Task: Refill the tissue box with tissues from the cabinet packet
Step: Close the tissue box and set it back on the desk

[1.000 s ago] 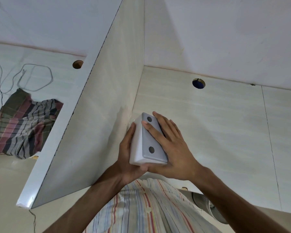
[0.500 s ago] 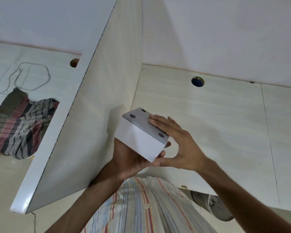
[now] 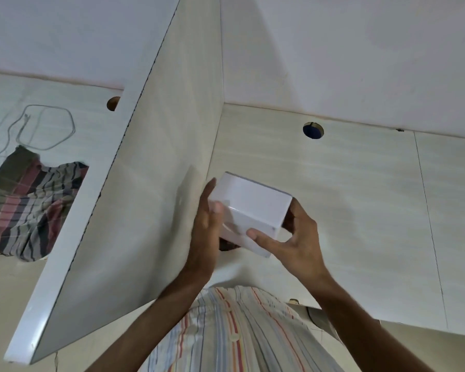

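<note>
A white tissue box (image 3: 253, 208) is held in the air above the pale cabinet shelf (image 3: 360, 210), close to the upright divider panel. My left hand (image 3: 206, 226) grips its left side, thumb on the front face. My right hand (image 3: 293, 237) holds its right end, thumb on the lower face and fingers behind. The box's white sides face me; its grey underside is turned away and hidden. No tissue packet is in view.
An upright white divider panel (image 3: 151, 170) stands just left of the box. A round cable hole (image 3: 313, 130) is in the shelf's back. Left of the divider lie a striped cloth (image 3: 30, 202), a thin wire loop (image 3: 46, 127) and another hole (image 3: 114, 103).
The box has been turned over between both hands: its grey base with dark pads faced me before, and now only white sides show. My right hand has shifted from the base to the right end.
</note>
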